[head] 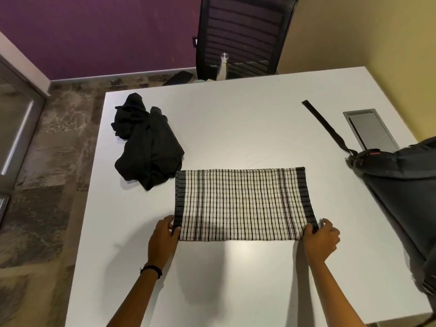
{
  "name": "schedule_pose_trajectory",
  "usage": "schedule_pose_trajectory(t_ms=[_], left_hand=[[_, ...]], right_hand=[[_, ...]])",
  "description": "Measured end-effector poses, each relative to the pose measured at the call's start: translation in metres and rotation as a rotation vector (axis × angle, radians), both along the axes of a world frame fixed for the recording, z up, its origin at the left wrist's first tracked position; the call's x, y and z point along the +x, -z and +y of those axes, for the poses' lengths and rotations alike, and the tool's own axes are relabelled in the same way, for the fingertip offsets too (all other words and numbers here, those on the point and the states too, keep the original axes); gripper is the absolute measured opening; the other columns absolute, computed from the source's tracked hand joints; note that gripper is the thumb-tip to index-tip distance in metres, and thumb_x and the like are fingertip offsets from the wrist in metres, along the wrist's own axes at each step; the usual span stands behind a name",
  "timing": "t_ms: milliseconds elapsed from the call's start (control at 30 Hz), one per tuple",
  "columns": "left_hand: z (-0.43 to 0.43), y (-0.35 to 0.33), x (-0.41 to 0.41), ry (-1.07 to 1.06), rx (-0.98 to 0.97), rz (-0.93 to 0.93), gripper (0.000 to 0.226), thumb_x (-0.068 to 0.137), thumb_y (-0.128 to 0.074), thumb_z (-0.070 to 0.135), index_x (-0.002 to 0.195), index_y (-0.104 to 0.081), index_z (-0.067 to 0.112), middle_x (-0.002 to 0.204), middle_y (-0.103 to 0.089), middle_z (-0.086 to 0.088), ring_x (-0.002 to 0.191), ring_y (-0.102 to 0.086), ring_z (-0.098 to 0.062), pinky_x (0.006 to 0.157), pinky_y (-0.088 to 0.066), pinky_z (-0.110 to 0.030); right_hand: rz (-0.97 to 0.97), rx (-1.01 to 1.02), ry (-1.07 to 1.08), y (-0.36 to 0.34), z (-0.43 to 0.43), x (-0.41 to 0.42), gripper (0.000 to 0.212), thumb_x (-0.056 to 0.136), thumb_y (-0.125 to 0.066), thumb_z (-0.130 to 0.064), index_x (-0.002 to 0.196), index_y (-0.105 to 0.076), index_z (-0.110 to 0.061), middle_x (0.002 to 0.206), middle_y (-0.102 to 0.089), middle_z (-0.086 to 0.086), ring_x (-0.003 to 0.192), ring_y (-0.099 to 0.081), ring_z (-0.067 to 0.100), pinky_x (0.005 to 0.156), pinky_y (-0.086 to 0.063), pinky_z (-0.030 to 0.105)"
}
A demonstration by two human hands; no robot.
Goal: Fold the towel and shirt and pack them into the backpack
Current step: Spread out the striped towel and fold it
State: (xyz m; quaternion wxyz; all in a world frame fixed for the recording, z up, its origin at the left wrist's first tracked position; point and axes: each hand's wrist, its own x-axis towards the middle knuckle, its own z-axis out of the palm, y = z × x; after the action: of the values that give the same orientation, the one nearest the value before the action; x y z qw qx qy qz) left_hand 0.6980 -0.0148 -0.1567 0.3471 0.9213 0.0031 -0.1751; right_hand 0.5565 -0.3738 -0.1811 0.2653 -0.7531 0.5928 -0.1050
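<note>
Left hand (164,234) and right hand (321,237) each pinch a near corner of the towel (240,204); soft, light, limp, best held by corners.

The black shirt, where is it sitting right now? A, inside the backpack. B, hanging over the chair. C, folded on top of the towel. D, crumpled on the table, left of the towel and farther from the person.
D: the black shirt lies in a crumpled heap on the table, just beyond the far left corner of the checked towel, while the backpack sits at the right edge.
</note>
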Motion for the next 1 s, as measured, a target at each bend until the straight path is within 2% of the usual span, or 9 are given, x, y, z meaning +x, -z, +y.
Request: schedule_pose_trajectory(t_ms=[100, 233, 300, 400, 467, 567, 667, 833, 1000], left_hand=[[-0.005, -0.008, 0.004, -0.046, -0.095, 0.074, 0.037, 0.089, -0.06, 0.007, 0.125, -0.052, 0.006, 0.104, -0.063, -0.012, 0.086, -0.056, -0.017, 0.078, -0.047, -0.025], [-0.004, -0.008, 0.004, -0.094, -0.144, 0.108, 0.04, 0.085, -0.061, -0.002, 0.124, -0.052, 0.003, 0.091, -0.061, -0.011, 0.082, -0.058, -0.021, 0.082, -0.052, -0.034], [-0.002, -0.008, 0.002, -0.113, -0.155, 0.115, 0.039, 0.085, -0.061, -0.004, 0.122, -0.053, 0.002, 0.089, -0.061, -0.01, 0.081, -0.058, -0.022, 0.084, -0.052, -0.037], [0.005, -0.007, 0.001, -0.109, -0.146, 0.168, 0.034, 0.083, -0.062, -0.006, 0.115, -0.055, 0.003, 0.082, -0.058, -0.006, 0.081, -0.055, -0.022, 0.077, -0.049, -0.031], [0.012, -0.006, 0.002, -0.102, -0.127, 0.227, 0.03, 0.08, -0.067, -0.004, 0.108, -0.057, 0.004, 0.076, -0.056, -0.003, 0.081, -0.055, -0.022, 0.077, -0.049, -0.032], [0.025, -0.005, 0.003, -0.083, -0.147, 0.326, 0.033, 0.076, -0.072, -0.003, 0.105, -0.057, 0.002, 0.084, -0.061, -0.009, 0.083, -0.058, -0.025, 0.07, -0.046, -0.023], [0.031, -0.007, 0.0, -0.081, -0.172, 0.372, 0.037, 0.074, -0.074, -0.003, 0.106, -0.056, 0.004, 0.083, -0.062, -0.007, 0.084, -0.06, -0.027, 0.075, -0.048, -0.028], [0.035, 0.0, -0.011, -0.101, -0.104, 0.291, 0.03, 0.077, -0.074, 0.005, 0.105, -0.063, 0.006, 0.079, -0.068, -0.009, 0.087, -0.064, -0.027, 0.089, -0.05, -0.039], [0.033, 0.0, -0.025, -0.095, -0.071, 0.276, 0.008, 0.085, -0.068, 0.021, 0.085, -0.071, 0.013, 0.079, -0.069, -0.003, 0.078, -0.063, -0.019, 0.072, -0.049, -0.027]], right_hand=[[0.024, 0.09, -0.008, 0.0, -0.001, 0.001, 0.041, 0.086, -0.061, -0.015, 0.121, -0.049, 0.002, 0.119, -0.05, 0.029, 0.11, -0.046, 0.045, 0.091, -0.038, 0.054], [0.024, 0.205, 0.007, -0.004, -0.005, 0.004, 0.034, 0.083, -0.063, -0.012, 0.113, -0.051, 0.001, 0.111, -0.058, 0.024, 0.103, -0.054, 0.042, 0.092, -0.039, 0.052], [0.019, 0.248, 0.021, -0.008, -0.008, 0.002, 0.026, 0.082, -0.063, -0.01, 0.104, -0.055, 0.001, 0.105, -0.062, 0.022, 0.098, -0.056, 0.04, 0.092, -0.039, 0.05], [0.041, 0.261, 0.007, -0.011, -0.01, -0.003, 0.009, 0.081, -0.063, -0.008, 0.087, -0.058, -0.003, 0.095, -0.065, 0.02, 0.091, -0.058, 0.038, 0.089, -0.042, 0.048], [0.06, 0.265, 0.003, -0.012, -0.01, -0.009, 0.008, 0.081, -0.063, -0.009, 0.083, -0.056, -0.007, 0.094, -0.065, 0.02, 0.09, -0.058, 0.038, 0.089, -0.043, 0.049], [0.09, 0.172, 0.044, -0.012, -0.003, -0.02, 0.016, 0.079, -0.064, -0.006, 0.093, -0.058, -0.003, 0.104, -0.06, 0.024, 0.098, -0.054, 0.042, 0.09, -0.04, 0.051], [0.031, -0.017, 0.055, -0.021, 0.017, -0.014, 0.034, 0.077, -0.063, 0.002, 0.109, -0.053, -0.002, 0.12, -0.048, 0.025, 0.112, -0.043, 0.043, 0.094, -0.035, 0.053], [-0.22, -0.129, -0.402, -0.034, 0.076, 0.046, 0.022, 0.08, -0.056, 0.006, 0.101, -0.057, -0.001, 0.118, -0.048, 0.02, 0.111, -0.043, 0.032, 0.089, -0.042, 0.043], [-0.367, 0.057, -0.65, -0.043, 0.14, 0.11, 0.021, 0.085, -0.049, 0.007, 0.099, -0.06, -0.003, 0.112, -0.048, 0.013, 0.099, -0.046, 0.018, 0.078, -0.045, 0.03]])
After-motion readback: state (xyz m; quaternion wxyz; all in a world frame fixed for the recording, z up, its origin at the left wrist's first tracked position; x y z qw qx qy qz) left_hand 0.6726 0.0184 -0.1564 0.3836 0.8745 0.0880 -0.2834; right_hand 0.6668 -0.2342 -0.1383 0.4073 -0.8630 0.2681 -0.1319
